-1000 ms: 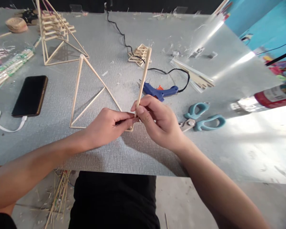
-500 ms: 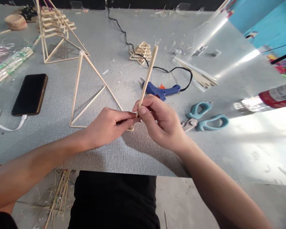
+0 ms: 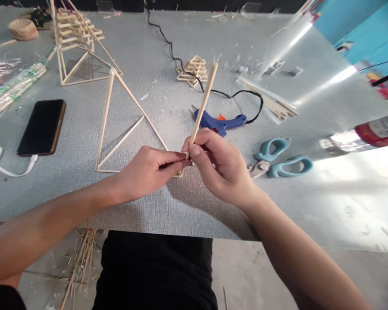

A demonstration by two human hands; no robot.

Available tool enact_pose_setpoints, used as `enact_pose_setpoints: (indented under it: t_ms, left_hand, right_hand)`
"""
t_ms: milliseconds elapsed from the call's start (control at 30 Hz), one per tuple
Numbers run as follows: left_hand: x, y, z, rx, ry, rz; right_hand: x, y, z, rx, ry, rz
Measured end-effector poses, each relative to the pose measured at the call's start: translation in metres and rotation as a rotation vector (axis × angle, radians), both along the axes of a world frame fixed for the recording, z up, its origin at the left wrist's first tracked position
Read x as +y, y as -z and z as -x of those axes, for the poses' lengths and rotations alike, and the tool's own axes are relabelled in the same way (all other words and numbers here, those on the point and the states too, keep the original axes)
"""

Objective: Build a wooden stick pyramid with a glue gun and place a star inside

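- Right hand [image 3: 224, 170] grips the lower end of a wooden stick [image 3: 203, 105] between thumb and fingers; the stick rises toward 1 o'clock, its free tip above the table.
- Left hand [image 3: 147, 170] is closed in a pinch, fingertips meeting the right hand at the stick's lower end, right at the near-right corner of the stick pyramid frame [image 3: 123, 122].
- Pyramid frame stands on the grey table [image 3: 181, 206], at 10 o'clock from the hands; its apex points away from the person.
- Blue glue gun [image 3: 221, 122] lies on its side at 1 o'clock from the right hand, just behind the stick, with a black cord [image 3: 171, 47] running off toward 12 o'clock.
- Teal-handled scissors [image 3: 278, 159] lie at 3 o'clock, near the right hand but apart from it.
- Black phone [image 3: 42, 127] lies flat at 9 o'clock, well apart from the left hand, with a white cable [image 3: 16, 170] plugged in.
- Taller stick tower [image 3: 73, 38] stands at 11 o'clock near the far edge.
- Small stack of stick squares [image 3: 192, 71] sits at 12 o'clock beyond the glue gun.
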State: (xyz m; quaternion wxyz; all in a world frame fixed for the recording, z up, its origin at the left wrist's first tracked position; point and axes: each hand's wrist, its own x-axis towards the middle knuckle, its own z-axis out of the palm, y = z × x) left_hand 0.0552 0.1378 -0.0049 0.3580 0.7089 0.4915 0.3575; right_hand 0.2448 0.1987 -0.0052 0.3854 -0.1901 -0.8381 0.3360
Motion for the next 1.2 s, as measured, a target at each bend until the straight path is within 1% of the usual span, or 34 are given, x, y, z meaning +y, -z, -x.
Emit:
enact_pose_setpoints:
  t_ms: [167,533,800,933,1000,1067,1133,1200]
  left_hand:
    - [0.0,0.0,0.001,0.008,-0.001,-0.005]
    - [0.0,0.004,0.0,0.038,0.003,-0.101]
    - [-0.002,0.003,0.0,0.029,0.012,-0.092]
    - [0.0,0.002,0.0,0.052,-0.005,-0.101]
    - [-0.001,-0.002,0.001,0.098,-0.016,-0.101]
    - [-0.005,-0.01,0.005,0.204,-0.021,-0.115]
    - [-0.014,-0.023,0.015,0.365,-0.018,-0.2]
    - [-0.027,-0.041,0.032,0.516,-0.035,-0.361]
  right_hand:
    - [0.0,0.001,0.0,-0.002,0.002,0.0]
    - [0.001,0.004,-0.001,0.012,-0.015,-0.015]
    - [0.0,0.004,-0.001,0.017,-0.015,0.003]
    - [0.0,0.004,-0.001,0.023,-0.032,0.018]
    - [0.001,0.004,0.0,0.029,-0.045,0.028]
    - [0.001,0.003,0.001,0.032,-0.052,0.026]
    - [0.002,0.001,0.004,0.036,-0.053,0.01]
    - [0.001,-0.001,0.007,0.036,-0.051,0.003]
